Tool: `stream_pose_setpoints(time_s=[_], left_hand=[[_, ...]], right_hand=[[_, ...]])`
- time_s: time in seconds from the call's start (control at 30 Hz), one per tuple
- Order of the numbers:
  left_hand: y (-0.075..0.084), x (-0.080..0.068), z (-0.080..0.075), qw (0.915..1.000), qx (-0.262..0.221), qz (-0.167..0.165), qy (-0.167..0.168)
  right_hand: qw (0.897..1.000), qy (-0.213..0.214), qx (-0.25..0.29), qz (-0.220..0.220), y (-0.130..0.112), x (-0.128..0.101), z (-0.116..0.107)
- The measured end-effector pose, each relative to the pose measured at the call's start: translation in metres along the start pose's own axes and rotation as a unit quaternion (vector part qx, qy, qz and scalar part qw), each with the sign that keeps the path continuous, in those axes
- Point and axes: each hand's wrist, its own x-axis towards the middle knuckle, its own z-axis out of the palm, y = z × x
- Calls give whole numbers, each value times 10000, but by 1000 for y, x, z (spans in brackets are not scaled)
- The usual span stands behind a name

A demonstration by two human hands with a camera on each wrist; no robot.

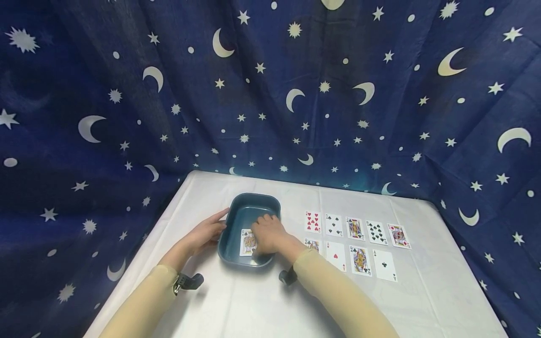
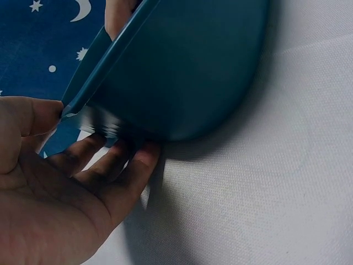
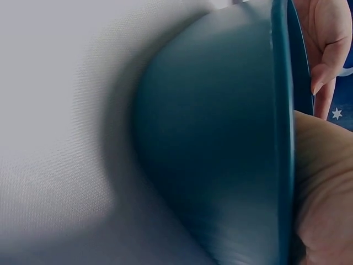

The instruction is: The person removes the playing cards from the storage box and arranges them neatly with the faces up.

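Observation:
A dark blue-green plastic bin (image 1: 248, 264) stands on the white cloth. My left hand (image 1: 205, 233) is at its left side; in the left wrist view the thumb and fingers (image 2: 144, 155) touch the outside of the rim and wall, not wrapped over it. My right hand (image 1: 269, 234) reaches down inside the bin, fingers curled at the right side of a face-up picture card (image 1: 247, 242). It holds this playing card by that side, though the fingertips are hidden. In the right wrist view, the bin wall (image 3: 215, 121) covers most of the right hand (image 3: 325, 187).
Right of the bin lie two rows of face-up playing cards, including a ten of hearts (image 1: 313, 221), an ace of hearts (image 1: 336, 256) and an ace of clubs (image 1: 384, 265). My right forearm partly covers a queen (image 1: 312, 244). A star-and-moon curtain (image 1: 270, 103) hangs behind the table.

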Motion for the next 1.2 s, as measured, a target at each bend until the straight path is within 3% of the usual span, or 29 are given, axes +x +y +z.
stream_pose_setpoints(time_s=[0.8, 1.2], left_hand=[[-6, 3, -1, 9999, -95, 74, -26], [-3, 2, -1, 9999, -53, 116, -11]], right_hand=[[9999, 127, 88, -71, 3, 1, 8], [9955, 617, 709, -79, 25, -16, -27]])
